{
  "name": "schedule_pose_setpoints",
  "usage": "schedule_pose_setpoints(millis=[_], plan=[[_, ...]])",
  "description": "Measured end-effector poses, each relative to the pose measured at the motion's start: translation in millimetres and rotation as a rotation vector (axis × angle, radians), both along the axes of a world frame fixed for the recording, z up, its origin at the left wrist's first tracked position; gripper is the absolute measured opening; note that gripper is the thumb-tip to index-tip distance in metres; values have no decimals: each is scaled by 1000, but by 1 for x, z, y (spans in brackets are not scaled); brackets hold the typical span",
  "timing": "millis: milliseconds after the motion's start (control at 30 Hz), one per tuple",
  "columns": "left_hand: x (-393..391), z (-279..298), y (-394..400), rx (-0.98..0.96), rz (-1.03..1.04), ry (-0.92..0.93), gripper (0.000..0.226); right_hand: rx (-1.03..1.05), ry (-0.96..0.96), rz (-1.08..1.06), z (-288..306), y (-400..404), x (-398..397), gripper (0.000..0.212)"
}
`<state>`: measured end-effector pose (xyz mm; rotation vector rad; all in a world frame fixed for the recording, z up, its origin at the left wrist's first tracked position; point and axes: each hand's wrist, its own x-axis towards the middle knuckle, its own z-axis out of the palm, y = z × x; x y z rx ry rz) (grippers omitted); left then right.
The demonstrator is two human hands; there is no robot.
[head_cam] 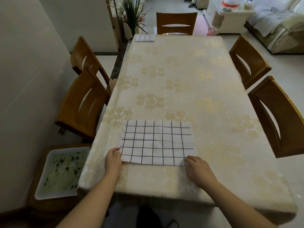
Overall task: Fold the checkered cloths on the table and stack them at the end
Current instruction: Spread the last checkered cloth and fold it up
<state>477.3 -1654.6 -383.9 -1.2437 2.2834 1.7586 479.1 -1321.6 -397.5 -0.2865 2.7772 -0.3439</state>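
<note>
The lower left corner of the checkered cloth (156, 143) is pinched by the left hand (113, 159), and its lower right corner is gripped by the curled fingers of the right hand (196, 168). The cloth is spread flat in the lower centre of the frame on the table (181, 79). A folded cloth (145, 38) is seen at the table's upper left corner.

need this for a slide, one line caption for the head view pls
Both hands, left and right, at the near corners of a checkered cloth; a folded one lies at the table's far end.
</note>
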Motion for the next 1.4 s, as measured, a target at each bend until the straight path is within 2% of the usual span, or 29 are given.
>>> schedule_pose_setpoints(millis=[67, 167, 367, 767, 900, 1233, 1400], plan=[[-2, 1, 1, 10, 53, -7, 22, -8, -7, -14, 1, -4, -1, 50], [-8, 6, 2, 21, 87, -23, 36, -44, -47, 22, 1, -7, -3, 56], [-12, 15, 6, -18, -18, -27, 36, -59, -74, 125, -3, -13, -2, 63], [-9, 67, 32, -22, -203, 219, 26, -89, -106, 102, -5, -18, 0, 63], [-14, 81, 58, -13, -268, 282, 21, -108, -110, 79, -3, -17, 2, 63], [-27, 82, 138, -35, -451, 293, 21, -153, -98, -48, 7, 5, 12, 62], [-34, 73, 173, 74, -564, 299, 17, -161, -110, -138, 10, 18, 15, 61]])
